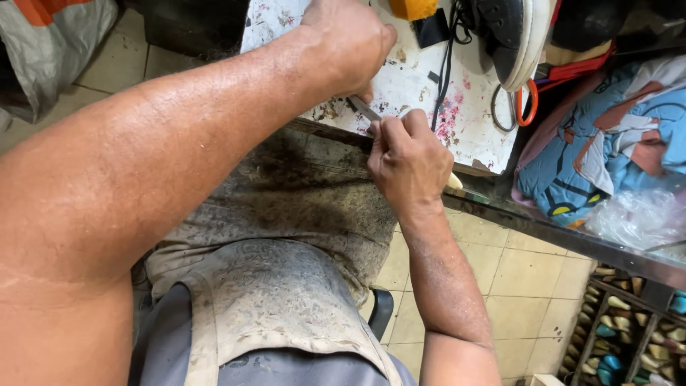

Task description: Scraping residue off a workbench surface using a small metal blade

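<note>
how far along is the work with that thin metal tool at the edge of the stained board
Done: nothing finished can be told from this view. In hand: the left hand and right hand both pinch a thin metal tool at the near edge of the paint-stained white board; what it works on is hidden by the fingers. Left: the black shoe and the orange-handled scissors lie untouched further back on the board.

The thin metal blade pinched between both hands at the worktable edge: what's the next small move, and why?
Probably steady the thin blade before pressing on. The left hand is closed over its upper end, the right hand pinches the lower end, and it sits right at the edge of the stained worktable, where a slip could carry it off.
</note>
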